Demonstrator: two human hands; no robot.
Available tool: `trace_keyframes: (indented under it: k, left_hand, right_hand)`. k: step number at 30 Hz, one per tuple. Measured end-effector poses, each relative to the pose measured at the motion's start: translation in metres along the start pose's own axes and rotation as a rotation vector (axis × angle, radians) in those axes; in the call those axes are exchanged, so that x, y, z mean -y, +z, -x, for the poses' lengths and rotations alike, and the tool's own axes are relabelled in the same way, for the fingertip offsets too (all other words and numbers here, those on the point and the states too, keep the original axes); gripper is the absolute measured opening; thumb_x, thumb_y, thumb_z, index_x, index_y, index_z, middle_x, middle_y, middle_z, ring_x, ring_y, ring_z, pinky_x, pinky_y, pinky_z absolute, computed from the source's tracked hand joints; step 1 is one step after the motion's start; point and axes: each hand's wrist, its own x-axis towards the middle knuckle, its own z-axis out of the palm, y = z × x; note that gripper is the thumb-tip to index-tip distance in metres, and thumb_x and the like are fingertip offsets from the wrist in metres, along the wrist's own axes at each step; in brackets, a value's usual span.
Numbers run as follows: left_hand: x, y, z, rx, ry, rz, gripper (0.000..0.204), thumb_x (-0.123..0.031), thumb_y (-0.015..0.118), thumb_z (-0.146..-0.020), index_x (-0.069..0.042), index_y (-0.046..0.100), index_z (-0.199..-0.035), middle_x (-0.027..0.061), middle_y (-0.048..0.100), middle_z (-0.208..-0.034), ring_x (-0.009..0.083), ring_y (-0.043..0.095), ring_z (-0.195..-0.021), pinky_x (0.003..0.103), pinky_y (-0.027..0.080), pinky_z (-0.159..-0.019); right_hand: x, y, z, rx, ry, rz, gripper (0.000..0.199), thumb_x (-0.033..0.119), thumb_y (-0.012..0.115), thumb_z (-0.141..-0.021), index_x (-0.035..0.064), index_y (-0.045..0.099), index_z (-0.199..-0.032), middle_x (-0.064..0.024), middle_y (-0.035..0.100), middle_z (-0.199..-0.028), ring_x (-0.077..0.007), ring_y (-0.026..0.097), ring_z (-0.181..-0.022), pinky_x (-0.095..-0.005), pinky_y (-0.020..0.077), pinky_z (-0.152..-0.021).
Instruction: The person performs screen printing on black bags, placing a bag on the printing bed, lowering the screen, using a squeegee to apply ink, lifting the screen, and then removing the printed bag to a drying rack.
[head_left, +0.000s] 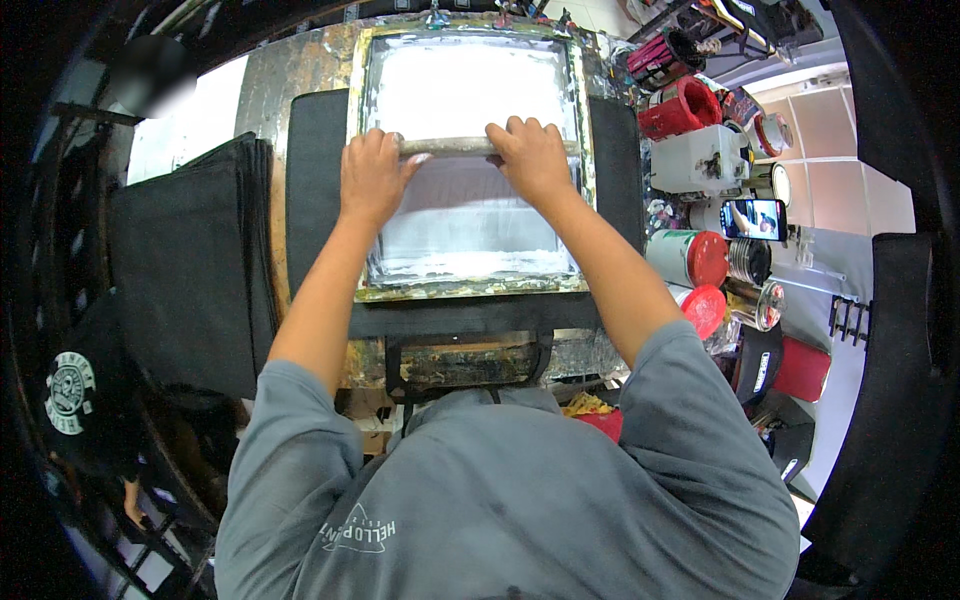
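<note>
A screen-printing frame [470, 291] lies flat on the paint-stained worktable in front of me, its mesh smeared with white ink. Across the mesh runs a squeegee [446, 147] with a pale, worn handle. My left hand [369, 178] is closed around the handle's left end, near the frame's left side. Toward the other end, my right hand [534, 160] grips the same handle, fingers wrapped over it. The squeegee's blade is hard to make out. Under the frame is a black fabric bag [318, 200], with a strap [470, 343] showing on the near side.
A stack of black fabric bags [190, 255] lies at the left. Along the right stand red-lidded tubs [709, 258], a red container [688, 107], a white jug [695, 160], jars and a lit phone [753, 219]. A person in a black shirt [100, 400] is at the lower left.
</note>
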Motion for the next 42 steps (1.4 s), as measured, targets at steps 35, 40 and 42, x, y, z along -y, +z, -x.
trace_keyframes:
  k: [35,40,42]
  left_hand:
    - [-0.005,-0.083,0.193,-0.256,-0.451,1.026,0.075,0.003,0.085,-0.078,0.003,0.053,-0.147,0.0109,0.072,-0.12,0.0165,0.068,-0.105,0.029,0.057,-0.089]
    - [-0.016,-0.154,0.121,-0.449,-0.392,1.039,0.045,-0.005,0.078,-0.09,0.005,0.065,-0.132,0.0107,0.07,-0.119,0.0158,0.066,-0.105,0.03,0.053,-0.092]
    - [-0.026,-0.18,0.088,-0.488,-0.506,0.963,0.041,-0.007,0.073,-0.095,0.005,0.064,-0.133,0.0094,0.071,-0.116,0.0159,0.066,-0.104,0.029,0.053,-0.091]
  right_hand:
    - [0.076,-0.132,0.133,-0.062,-0.077,-0.044,0.065,0.056,0.077,-0.076,0.0119,0.061,-0.122,-0.01,0.056,-0.1,-0.0281,0.054,-0.097,-0.0486,0.0387,-0.089]
    - [0.043,-0.197,0.079,-0.227,-0.203,0.029,0.063,0.054,0.075,-0.078,0.0128,0.06,-0.123,-0.0092,0.059,-0.097,-0.0281,0.058,-0.093,-0.0455,0.0411,-0.083]
    - [0.032,-0.226,0.047,-0.231,-0.229,0.094,0.061,0.057,0.068,-0.082,0.0132,0.06,-0.123,-0.0115,0.061,-0.097,-0.0305,0.06,-0.095,-0.0484,0.044,-0.083]
